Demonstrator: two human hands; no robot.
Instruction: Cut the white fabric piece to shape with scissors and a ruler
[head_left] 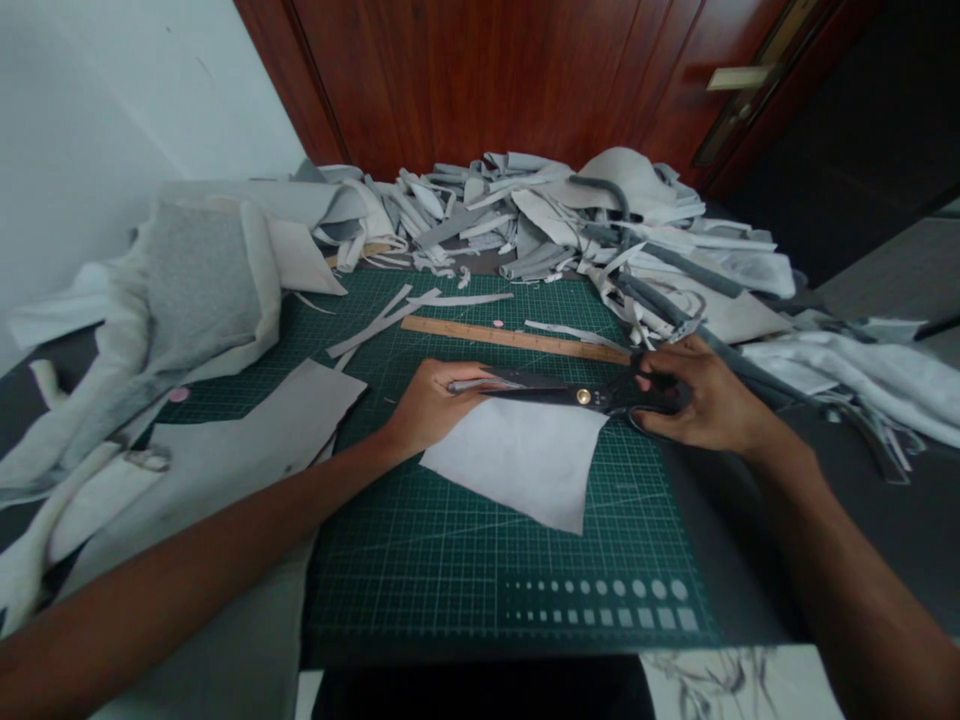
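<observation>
My right hand [701,395] grips the handles of black scissors [584,397], whose blades point left along the top edge of a pale piece of fabric [525,455]. That piece hangs over the green cutting mat [420,570] with its lower corner toward me. With closed fingers my left hand [439,405] pinches the fabric's upper left end, beside the blade tips. Just what lies between those fingertips is partly hidden. Behind the scissors a wooden ruler [510,337] rests on the mat.
Narrow cut strips [382,325] lie beyond my left hand. A heap of pale and grey scraps [480,215] lines the back near a wooden door [487,80]. Bulky folded fabric [199,270] and a larger pale sheet [247,450] occupy the left. More scraps [862,375] spread along the right.
</observation>
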